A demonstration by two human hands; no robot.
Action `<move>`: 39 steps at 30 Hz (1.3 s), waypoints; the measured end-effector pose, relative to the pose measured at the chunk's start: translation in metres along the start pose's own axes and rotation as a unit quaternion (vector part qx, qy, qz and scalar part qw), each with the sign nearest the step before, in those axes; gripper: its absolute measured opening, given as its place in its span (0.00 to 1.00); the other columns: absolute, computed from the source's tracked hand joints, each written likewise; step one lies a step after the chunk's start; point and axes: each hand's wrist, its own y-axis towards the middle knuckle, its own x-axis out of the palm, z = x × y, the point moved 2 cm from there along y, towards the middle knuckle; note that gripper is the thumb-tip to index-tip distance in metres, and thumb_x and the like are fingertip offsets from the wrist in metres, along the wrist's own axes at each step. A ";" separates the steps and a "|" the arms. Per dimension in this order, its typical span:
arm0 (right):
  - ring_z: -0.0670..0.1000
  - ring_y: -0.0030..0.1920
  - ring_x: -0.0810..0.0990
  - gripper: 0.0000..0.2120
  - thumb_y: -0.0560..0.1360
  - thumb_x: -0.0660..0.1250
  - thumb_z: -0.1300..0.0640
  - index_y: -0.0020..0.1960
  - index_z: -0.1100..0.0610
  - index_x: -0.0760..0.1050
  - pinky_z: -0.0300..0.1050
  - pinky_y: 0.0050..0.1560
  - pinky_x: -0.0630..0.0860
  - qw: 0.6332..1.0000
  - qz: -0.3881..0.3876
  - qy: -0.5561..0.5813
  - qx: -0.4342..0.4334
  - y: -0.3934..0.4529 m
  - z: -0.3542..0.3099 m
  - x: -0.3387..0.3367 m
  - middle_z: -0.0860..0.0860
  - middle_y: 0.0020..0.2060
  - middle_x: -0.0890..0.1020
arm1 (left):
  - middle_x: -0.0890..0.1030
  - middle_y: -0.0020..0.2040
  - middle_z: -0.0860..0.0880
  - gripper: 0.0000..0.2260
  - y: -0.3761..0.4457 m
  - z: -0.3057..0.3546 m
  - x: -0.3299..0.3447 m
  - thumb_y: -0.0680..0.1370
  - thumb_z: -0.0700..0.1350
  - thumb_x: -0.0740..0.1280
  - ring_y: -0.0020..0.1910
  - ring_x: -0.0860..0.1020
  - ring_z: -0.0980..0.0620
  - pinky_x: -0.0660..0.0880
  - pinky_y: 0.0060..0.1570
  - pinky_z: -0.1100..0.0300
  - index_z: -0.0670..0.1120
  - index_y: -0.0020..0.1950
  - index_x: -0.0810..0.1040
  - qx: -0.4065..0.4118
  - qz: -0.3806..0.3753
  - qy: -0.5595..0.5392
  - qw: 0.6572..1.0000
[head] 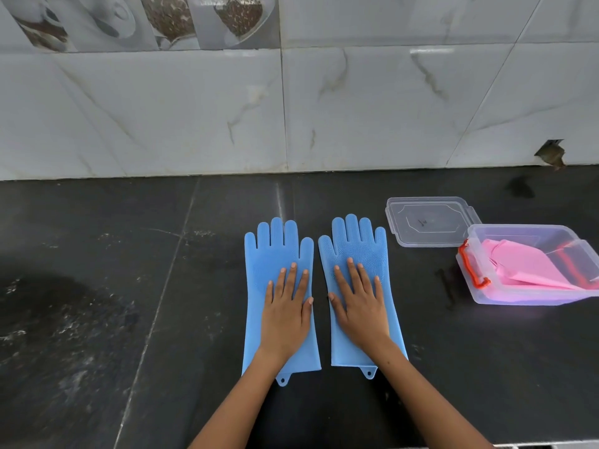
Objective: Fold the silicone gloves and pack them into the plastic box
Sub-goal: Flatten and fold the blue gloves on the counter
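Blue silicone on black stone, both palms down flat and nothing folded yet.

Black countertop [97, 286] fills the view, grey marble wall tiles [194, 108] behind it; the plastic box [505, 294] sits well off to the right with pink folded material [531, 267] already inside, its clear lid [428, 222] lying off and just behind it; the two blue gloves lie side by side, apart, long axes running straight away from the person, fingertips toward the wall and cuffs nearest the body; left glove [278, 247] under the left hand [287, 312], right glove [353, 244] under the right hand [363, 306]; both hands spread open, fingers splayed, pressing and gripping nothing; the right hand is nearer the box, so I'd judge the folded pair travels rightward.
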 end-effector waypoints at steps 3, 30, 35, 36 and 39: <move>0.51 0.76 0.41 0.29 0.78 0.42 0.38 0.76 0.46 0.43 0.53 0.73 0.37 1.000 0.000 0.000 -0.001 -0.001 0.000 0.000 0.49 0.77 0.45 | 0.44 0.78 0.52 0.25 0.000 0.000 0.000 0.82 0.56 0.46 0.77 0.42 0.50 0.39 0.74 0.52 0.53 0.77 0.42 0.001 -0.001 0.001 1.000; 0.40 0.37 0.81 0.12 0.68 0.74 0.49 0.49 0.53 0.83 0.41 0.40 0.80 0.921 0.066 0.319 0.214 -0.074 0.077 -0.060 0.43 0.35 0.83 | 0.77 0.46 0.44 0.15 0.065 0.143 -0.024 0.76 0.51 0.68 0.46 0.74 0.49 0.73 0.46 0.58 0.39 0.48 0.81 0.029 0.000 -0.253 0.967; 0.44 0.36 0.83 0.11 0.68 0.75 0.54 0.49 0.55 0.82 0.46 0.42 0.82 0.898 0.000 0.371 0.237 -0.065 0.078 -0.061 0.46 0.36 0.84 | 0.70 0.35 0.47 0.15 0.083 0.159 -0.017 0.73 0.47 0.72 0.37 0.68 0.50 0.66 0.40 0.59 0.43 0.34 0.69 -0.046 -0.010 -0.241 0.969; 0.45 0.36 0.83 0.10 0.69 0.75 0.55 0.49 0.56 0.82 0.47 0.41 0.82 0.891 -0.009 0.384 0.242 -0.063 0.079 -0.060 0.47 0.37 0.84 | 0.69 0.33 0.47 0.17 0.085 0.160 -0.017 0.73 0.46 0.72 0.35 0.67 0.50 0.66 0.39 0.58 0.44 0.32 0.67 -0.058 -0.005 -0.246 0.968; 0.46 0.36 0.83 0.09 0.70 0.74 0.58 0.50 0.57 0.82 0.43 0.39 0.82 0.877 -0.029 0.416 0.241 -0.059 0.080 -0.061 0.49 0.37 0.84 | 0.77 0.36 0.44 0.11 0.090 0.164 -0.018 0.73 0.44 0.72 0.36 0.74 0.49 0.74 0.42 0.58 0.42 0.36 0.73 -0.089 -0.006 -0.246 0.965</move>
